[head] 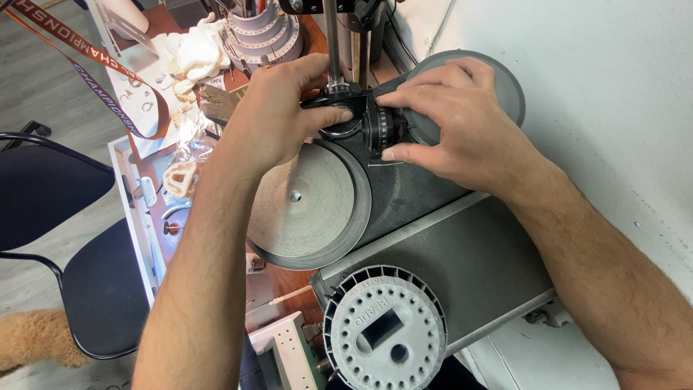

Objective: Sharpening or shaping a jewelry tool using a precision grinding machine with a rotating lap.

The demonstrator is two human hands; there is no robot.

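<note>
The person is working on a dark grey metal machine (462, 253) that is standing on the brown desk (278, 289), close to the desk's right edge by the white wall (613, 108). The left hand (278, 119) is closing around a small black round holder with a shiny ring (339, 123), which is sitting at the foot of a thin upright steel post (333, 43); the thumb and the first fingers are pinching it from the left side. The right hand (455, 126) is lying over a black ribbed knob (380, 128) just to the right of the holder, with the fingers curled narrow on it and the thumb touching below. Both hands are therefore holding, not open.

Below the left hand a large flat grey grinding disc (307, 202) is lying on the machine, and a second grey disc (498, 79) is showing behind the right hand. At the near edge of the desk a round light grey plastic wheel with many small holes (382, 332) is resting. At the far left corner a white crumpled cloth (195, 54) and an orange ribbon (108, 79) are lying.

In my judgement, the step in hand is the setting or tightening of the holder on the post. The next move is probably asking for a small, careful turn of the knob while the left hand is keeping the holder steady.
</note>
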